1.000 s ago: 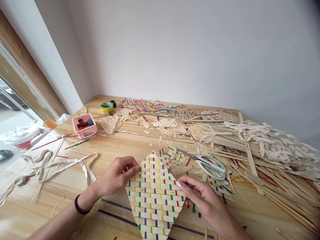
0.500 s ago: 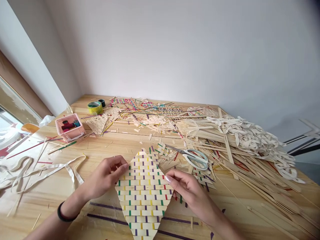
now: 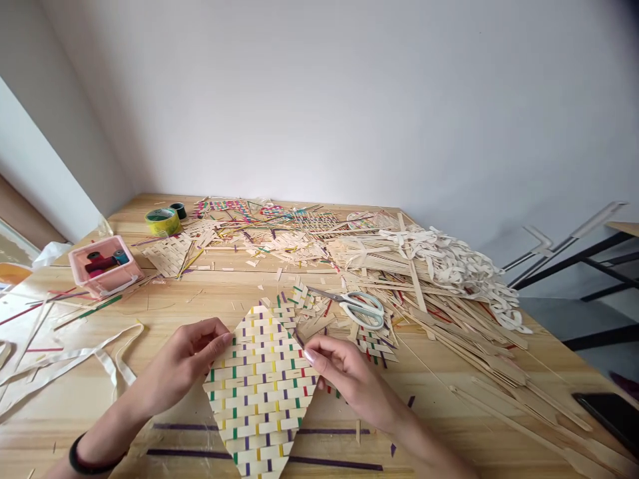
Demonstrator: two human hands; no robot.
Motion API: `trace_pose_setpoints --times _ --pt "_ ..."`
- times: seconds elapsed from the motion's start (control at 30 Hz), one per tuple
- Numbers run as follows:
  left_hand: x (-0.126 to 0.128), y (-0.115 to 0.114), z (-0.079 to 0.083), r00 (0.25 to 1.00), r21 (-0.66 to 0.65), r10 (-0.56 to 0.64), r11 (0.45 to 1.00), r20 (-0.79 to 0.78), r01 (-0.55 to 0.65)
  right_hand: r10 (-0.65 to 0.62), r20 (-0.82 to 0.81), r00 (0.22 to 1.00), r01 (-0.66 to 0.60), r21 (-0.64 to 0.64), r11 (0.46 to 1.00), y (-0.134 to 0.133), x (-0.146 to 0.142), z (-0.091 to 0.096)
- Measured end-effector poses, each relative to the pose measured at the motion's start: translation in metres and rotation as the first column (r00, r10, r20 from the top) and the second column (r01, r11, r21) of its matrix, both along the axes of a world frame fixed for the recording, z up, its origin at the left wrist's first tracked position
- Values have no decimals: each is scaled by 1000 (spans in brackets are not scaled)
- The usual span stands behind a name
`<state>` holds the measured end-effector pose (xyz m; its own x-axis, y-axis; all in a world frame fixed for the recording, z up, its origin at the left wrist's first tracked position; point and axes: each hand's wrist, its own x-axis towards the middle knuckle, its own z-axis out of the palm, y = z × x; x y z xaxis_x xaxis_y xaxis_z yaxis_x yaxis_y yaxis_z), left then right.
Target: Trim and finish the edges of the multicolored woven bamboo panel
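Between my hands is a woven bamboo-strip sheet (image 3: 262, 392), pale with yellow, purple, green and red strips running through it. It is cut to a pointed shape, and its lower tip runs out of view. My left hand (image 3: 192, 362) pinches the upper left edge between thumb and fingers. On the right edge, my right hand (image 3: 344, 376) grips the sheet with the thumb on top; its other fingers are partly hidden. Purple strips (image 3: 344, 460) lie on the table beneath the sheet. Scissors (image 3: 362, 309) with pale handles rest just beyond my right hand.
A pink box (image 3: 106, 266) with thread spools and a yellow tape roll (image 3: 164, 221) stand at the back left. Woven scraps (image 3: 294, 246) cover the middle back. Bamboo strips (image 3: 479, 352) and a white fabric ribbon heap (image 3: 454, 263) spread right. A phone (image 3: 609, 416) lies far right.
The view has turned to the right, so everything appears shifted left and a phone shows at the right. Both hands keep hold of the woven sheet.
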<state>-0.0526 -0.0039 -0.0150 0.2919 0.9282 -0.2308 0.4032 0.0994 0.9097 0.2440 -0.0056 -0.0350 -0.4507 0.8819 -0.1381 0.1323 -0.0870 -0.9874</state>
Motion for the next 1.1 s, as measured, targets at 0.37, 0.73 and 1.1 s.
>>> trace_pose_setpoints --times 0.37,0.73,1.1 --pt "-8 1 -6 996 65 21 998 -83 -15 -1 -4 1000 1 -10 1000 -1 0 3" --pt "-10 7 3 993 90 28 996 -116 -18 -62 -9 998 62 -5 998 1 -1 3" --pt "-2 7 15 991 75 111 992 -76 -105 -106 -69 992 105 -22 994 1 0 0"
